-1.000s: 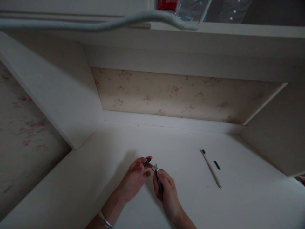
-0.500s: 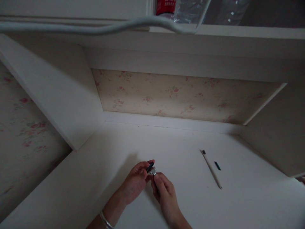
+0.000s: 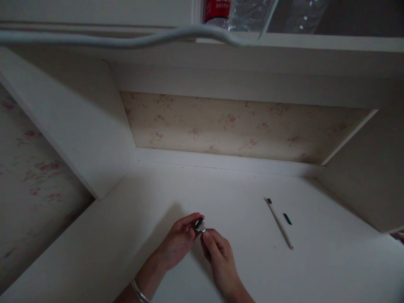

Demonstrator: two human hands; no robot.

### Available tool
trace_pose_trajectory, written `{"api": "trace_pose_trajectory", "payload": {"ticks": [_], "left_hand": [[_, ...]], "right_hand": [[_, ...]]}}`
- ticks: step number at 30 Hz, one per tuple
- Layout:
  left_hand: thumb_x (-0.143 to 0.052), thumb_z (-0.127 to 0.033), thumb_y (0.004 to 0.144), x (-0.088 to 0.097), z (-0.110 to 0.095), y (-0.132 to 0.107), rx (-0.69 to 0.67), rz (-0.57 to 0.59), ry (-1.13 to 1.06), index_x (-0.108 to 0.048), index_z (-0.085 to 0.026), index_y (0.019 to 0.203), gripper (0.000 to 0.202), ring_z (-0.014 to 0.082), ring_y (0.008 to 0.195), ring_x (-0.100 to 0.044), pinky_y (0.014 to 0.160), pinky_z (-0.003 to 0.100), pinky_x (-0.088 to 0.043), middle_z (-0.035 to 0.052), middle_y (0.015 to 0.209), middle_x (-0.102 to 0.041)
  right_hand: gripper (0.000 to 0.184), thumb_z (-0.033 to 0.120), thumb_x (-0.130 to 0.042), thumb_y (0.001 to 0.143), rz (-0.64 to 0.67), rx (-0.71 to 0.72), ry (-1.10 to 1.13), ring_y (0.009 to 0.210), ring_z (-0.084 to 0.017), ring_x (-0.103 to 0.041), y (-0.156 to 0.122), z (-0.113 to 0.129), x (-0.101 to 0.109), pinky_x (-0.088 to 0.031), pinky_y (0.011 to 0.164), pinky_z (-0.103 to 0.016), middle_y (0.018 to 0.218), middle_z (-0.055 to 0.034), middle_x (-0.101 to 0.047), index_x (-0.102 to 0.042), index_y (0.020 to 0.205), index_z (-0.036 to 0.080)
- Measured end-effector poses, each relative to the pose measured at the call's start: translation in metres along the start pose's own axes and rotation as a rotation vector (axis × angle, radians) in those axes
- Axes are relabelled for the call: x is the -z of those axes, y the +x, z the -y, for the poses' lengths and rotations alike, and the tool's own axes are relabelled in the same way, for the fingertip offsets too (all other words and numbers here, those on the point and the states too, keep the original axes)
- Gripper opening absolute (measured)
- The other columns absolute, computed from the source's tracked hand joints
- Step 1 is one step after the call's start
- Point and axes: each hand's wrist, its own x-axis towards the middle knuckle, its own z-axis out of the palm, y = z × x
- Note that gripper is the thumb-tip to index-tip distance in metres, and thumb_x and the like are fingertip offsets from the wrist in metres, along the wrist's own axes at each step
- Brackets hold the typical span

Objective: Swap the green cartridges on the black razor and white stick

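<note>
In front of me, above the white desktop [image 3: 221, 189], my left hand [image 3: 179, 244] is closed around a small black piece [image 3: 198, 223], pinched between thumb and fingers. My right hand [image 3: 219, 259] grips a slim object with a shiny silver metal head [image 3: 201, 227]; its lower part is hidden in the fingers. The silver head touches or nearly touches the black piece; exactly how they meet is too small to tell. On the desktop to the right lie a long off-white stick [image 3: 280, 225] with a dark end and a short dark green strip [image 3: 287, 218].
White side panels [image 3: 72, 122] stand left and right, with a floral-papered wall [image 3: 227, 126] behind. Overhead, a shelf [image 3: 299, 41] holds clear plastic bottles [image 3: 249, 17] and one with a red label [image 3: 217, 9]. A pale cable [image 3: 132, 41] runs along the shelf front.
The black piece has turned slightly in my left fingers, with more of it showing beside the silver head. My right hand has hardly moved.
</note>
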Motion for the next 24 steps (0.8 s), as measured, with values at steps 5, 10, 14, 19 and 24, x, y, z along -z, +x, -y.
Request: {"api": "trace_pose_trajectory", "payload": {"ticks": [5,10,14,19,24], "left_hand": [[-0.088,-0.026,0.054,-0.0001,0.0004,-0.0009,0.004,0.004,-0.006,-0.074,-0.021,0.097,0.045,0.0142,0.091,-0.062,0.088,0.025,-0.041,0.0042,0.100,-0.072],[-0.088,-0.025,0.054,0.0025,0.0001,0.0005,-0.008,0.011,0.009,-0.074,-0.022,0.097,0.045,0.0145,0.090,-0.062,0.086,0.024,-0.042,0.0041,0.100,-0.072],[-0.088,-0.029,0.054,0.0042,-0.0027,0.0013,-0.017,0.026,0.073,-0.074,-0.021,0.097,0.046,0.0148,0.086,-0.061,0.082,0.025,-0.042,0.0056,0.097,-0.072],[-0.088,-0.031,0.052,0.0043,-0.0074,0.0005,-0.012,0.033,0.142,-0.075,-0.021,0.096,0.047,0.0156,0.084,-0.061,0.084,0.028,-0.040,0.0063,0.095,-0.073],[-0.088,-0.031,0.052,0.0048,-0.0077,0.0009,-0.006,0.041,0.157,-0.075,-0.021,0.095,0.046,0.0149,0.084,-0.060,0.083,0.026,-0.040,0.0052,0.092,-0.073]], "right_hand": [[0.040,0.050,-0.051,0.087,-0.001,-0.006,0.012,0.052,-0.010,-0.030,-0.0009,0.0010,-0.0004,-0.024,0.047,-0.024,0.058,0.0031,-0.037,-0.055,0.065,0.017],[0.040,0.050,-0.053,0.086,0.008,-0.024,0.055,0.052,-0.009,-0.028,-0.0007,-0.0001,0.0001,-0.022,0.047,-0.024,0.057,0.0035,-0.035,-0.057,0.066,0.016],[0.040,0.049,-0.053,0.087,0.028,-0.029,0.057,0.052,-0.009,-0.029,0.0003,0.0000,0.0020,-0.022,0.048,-0.024,0.057,0.0035,-0.035,-0.055,0.064,0.016],[0.040,0.048,-0.052,0.088,0.063,-0.027,0.028,0.052,-0.010,-0.029,0.0006,0.0038,0.0038,-0.022,0.048,-0.024,0.056,0.0034,-0.035,-0.055,0.065,0.016],[0.041,0.049,-0.051,0.088,0.085,-0.027,0.022,0.053,-0.009,-0.028,0.0025,0.0059,0.0049,-0.021,0.048,-0.024,0.057,0.0037,-0.034,-0.052,0.064,0.016]]}}
